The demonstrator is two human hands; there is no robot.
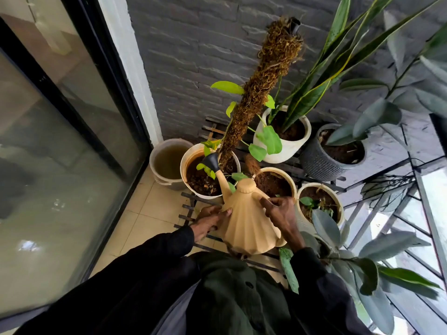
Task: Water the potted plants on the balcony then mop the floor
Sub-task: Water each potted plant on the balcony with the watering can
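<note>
Watering can is tipping toward the pot, apparently to pour. Right hand fingers are clamping it; left hand fingers, straight, are steadying.

Matt plastic against rough stone.
The beige pleated plastic watering can looks matt and ribbed; the grey stone-brick wall is rough, the cream floor tiles smooth, faintly glossy, the brown fibre pole shaggy.

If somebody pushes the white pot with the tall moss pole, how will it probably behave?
Probably heavy for its size: the white pot holds much dark soil. Likely top-heavy, since the moss pole rises far above the rim, so a push high up might tip it.
</note>
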